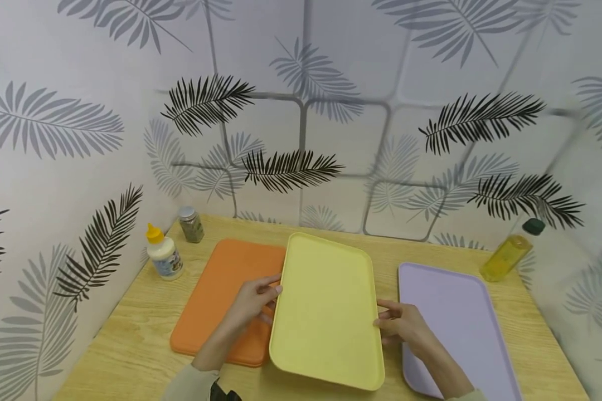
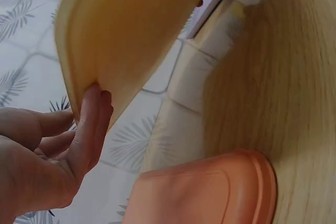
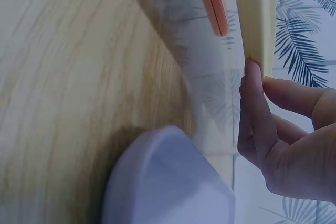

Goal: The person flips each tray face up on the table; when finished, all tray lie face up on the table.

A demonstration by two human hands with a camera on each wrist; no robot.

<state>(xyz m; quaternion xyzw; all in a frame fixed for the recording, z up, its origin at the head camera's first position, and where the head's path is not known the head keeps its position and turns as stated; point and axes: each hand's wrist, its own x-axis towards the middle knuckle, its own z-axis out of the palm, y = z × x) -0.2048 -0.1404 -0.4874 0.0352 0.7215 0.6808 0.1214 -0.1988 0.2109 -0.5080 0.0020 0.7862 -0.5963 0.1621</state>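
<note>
My left hand [image 1: 255,301] and right hand [image 1: 403,324] pinch opposite long edges of a yellow tray [image 1: 326,312], raised above a wooden table [image 1: 122,345] between an orange tray [image 1: 221,306] and a purple tray [image 1: 451,314].

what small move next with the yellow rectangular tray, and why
I'd probably lower the yellow rectangular tray gently toward the pale wooden table, between the orange rectangular tray and the lilac rectangular tray. The left hand and the right hand hold its opposite long sides, and the wrist views show it raised off the wood.
</note>
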